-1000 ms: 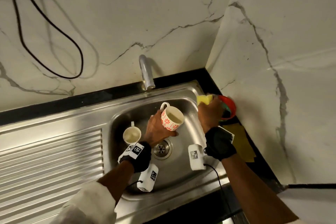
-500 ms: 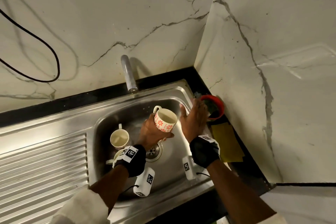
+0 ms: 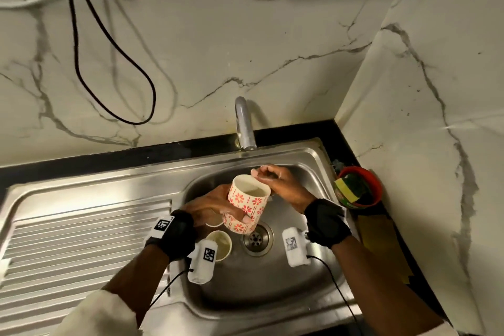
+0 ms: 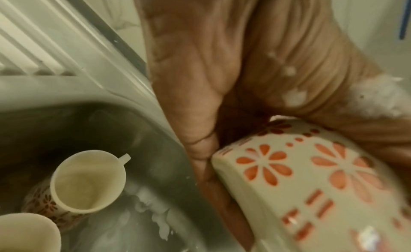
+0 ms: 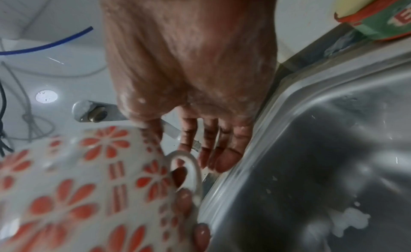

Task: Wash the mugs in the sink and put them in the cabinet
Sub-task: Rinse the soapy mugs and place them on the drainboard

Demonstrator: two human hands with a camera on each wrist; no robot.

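My left hand (image 3: 210,204) grips a white mug with red flowers (image 3: 246,207) by its body, tilted above the sink basin (image 3: 300,275). In the left wrist view the palm (image 4: 200,79) wraps that mug (image 4: 311,176). My soapy right hand (image 3: 275,183) is at the mug's rim and handle side. In the right wrist view its thumb lies against the mug (image 5: 89,185) and its fingers (image 5: 211,141) stretch out past the handle. Two more mugs stand in the basin: one (image 3: 221,244) (image 4: 89,182) by the drain, another (image 4: 26,233) beside it. The tap (image 3: 244,123) is dry.
A red bowl (image 3: 373,185) holding a yellow-green sponge (image 3: 345,189) sits on the black counter right of the sink, with a yellow cloth (image 3: 379,237) in front of it. The ribbed drainboard (image 3: 81,240) spreads to the left. Cables hang on the marble wall (image 3: 114,63).
My right hand left the sponge in the red bowl and came left to the flowered mug's rim. My left hand lifted and tilted the mug.
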